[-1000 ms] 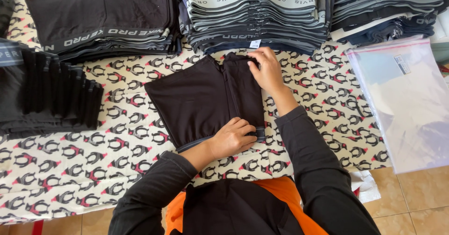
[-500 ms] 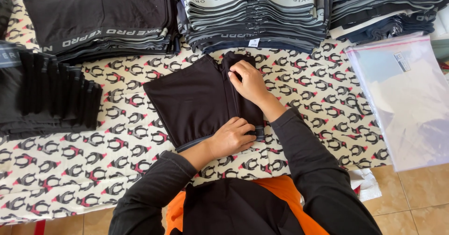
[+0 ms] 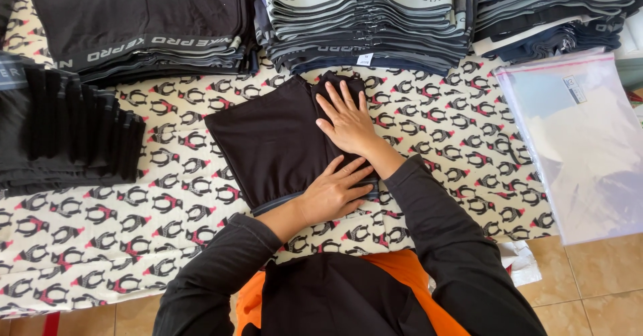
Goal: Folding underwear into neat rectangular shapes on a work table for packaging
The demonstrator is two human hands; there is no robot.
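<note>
A folded black garment (image 3: 271, 138) lies on a patterned cloth (image 3: 100, 235) covering the table. My right hand (image 3: 347, 120) rests flat on the garment's right side, fingers spread and pointing away from me. My left hand (image 3: 333, 192) presses flat on the garment's near right corner, by its grey waistband edge. Neither hand grips anything; both palms lie on the fabric.
Stacks of folded dark garments line the back: one at the left (image 3: 144, 25), one in the middle (image 3: 362, 18), one at the right (image 3: 556, 11). A row of black folded pieces (image 3: 63, 132) stands at the left. Clear plastic bags (image 3: 579, 135) lie at the right.
My right hand slid from the garment's far right edge back onto its right side and now lies flat. My left hand opened out flatter on the near corner.
</note>
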